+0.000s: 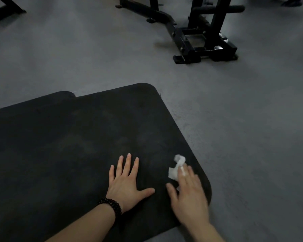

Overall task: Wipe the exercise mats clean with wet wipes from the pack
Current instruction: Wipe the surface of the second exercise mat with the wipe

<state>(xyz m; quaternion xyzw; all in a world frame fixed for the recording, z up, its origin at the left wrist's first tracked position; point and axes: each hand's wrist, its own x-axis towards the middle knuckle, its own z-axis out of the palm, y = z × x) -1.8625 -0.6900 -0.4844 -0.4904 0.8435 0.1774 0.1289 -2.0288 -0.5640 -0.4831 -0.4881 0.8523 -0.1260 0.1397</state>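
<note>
A black exercise mat (80,140) lies on the grey floor and fills the lower left of the view. A second dark mat (65,94) peeks out from under its far edge. My left hand (128,182) rests flat on the mat with its fingers spread, a dark bead bracelet at the wrist. My right hand (189,193) lies near the mat's right edge, fingers straight, pressing a crumpled white wet wipe (177,167) onto the mat. The right hand is blurred. The pack of wipes is out of view.
Black metal gym equipment frames (196,39) stand on the floor at the upper right. Another dark frame (5,9) shows at the upper left corner. Grey floor (252,137) surrounds the mats to the right and behind.
</note>
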